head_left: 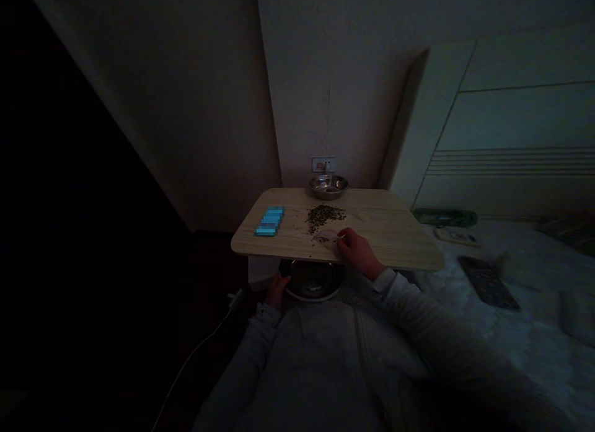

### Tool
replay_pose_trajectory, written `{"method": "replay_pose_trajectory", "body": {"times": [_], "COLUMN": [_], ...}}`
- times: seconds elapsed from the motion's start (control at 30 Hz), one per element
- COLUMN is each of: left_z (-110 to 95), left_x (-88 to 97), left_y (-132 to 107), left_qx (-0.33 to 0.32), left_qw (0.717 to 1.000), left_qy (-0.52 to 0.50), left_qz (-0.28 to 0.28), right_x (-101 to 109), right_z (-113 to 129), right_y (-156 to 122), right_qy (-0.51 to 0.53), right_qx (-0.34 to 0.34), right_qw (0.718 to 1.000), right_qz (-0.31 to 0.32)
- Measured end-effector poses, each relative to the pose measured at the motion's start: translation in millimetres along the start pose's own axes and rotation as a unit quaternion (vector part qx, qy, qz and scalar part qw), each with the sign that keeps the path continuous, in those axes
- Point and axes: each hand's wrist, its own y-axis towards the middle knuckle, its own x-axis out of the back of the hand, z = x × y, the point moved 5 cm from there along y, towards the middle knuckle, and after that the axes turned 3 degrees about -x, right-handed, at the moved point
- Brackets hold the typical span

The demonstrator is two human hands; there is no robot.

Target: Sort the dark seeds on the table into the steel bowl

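Note:
My right hand is closed in a pinch at the near side of a small wooden tabletop. Between its fingertips is the edge of a thin, see-through rounded piece, held low over the wood; its exact kind is too dim to make out. Just beyond it lies a loose pile of small dark green grains, with several strays around. Below the table edge, my left hand grips the left rim of a metal bowl on my lap.
A shallow steel bowl stands at the table's back, under a wall socket. A phone with a lit, blurred screen lies at the left. Right of the table is a bed with several objects. A white cable runs along the floor.

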Motion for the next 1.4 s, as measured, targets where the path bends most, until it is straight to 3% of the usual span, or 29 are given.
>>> {"method": "replay_pose_trajectory", "body": {"times": [0.17, 0.53, 0.77, 1.07, 1.3, 1.4], "left_z": [2.1, -1.4, -2.7, -5.3, 1.1, 2.0], "left_x": [2.4, -1.3, 0.6, 2.9, 4.3, 5.9], "left_y": [-1.6, -1.2, -2.7, -0.3, 2.0, 3.1], "left_qx": [0.013, 0.008, 0.002, -0.009, -0.027, -0.032], "left_qw": [0.999, 1.000, 0.999, 0.998, 0.998, 0.998], "left_qy": [-0.020, -0.010, 0.012, 0.056, 0.051, 0.053], "left_qz": [-0.031, -0.018, -0.036, -0.042, -0.023, -0.025], "right_x": [-0.3, -7.3, -13.0, -21.1, -25.7, -21.0], "right_z": [0.1, -3.6, 2.7, 10.5, 10.9, 1.1], "right_y": [-2.2, 8.1, 15.1, 9.2, 2.2, 6.5], "right_qy": [0.013, 0.023, 0.021, 0.046, 0.134, 0.175], "right_qx": [0.001, 0.006, 0.007, 0.061, 0.100, 0.090], "right_qw": [1.000, 0.999, 1.000, 0.995, 0.979, 0.976], "right_qz": [-0.011, -0.022, 0.018, 0.064, 0.120, 0.096]}}
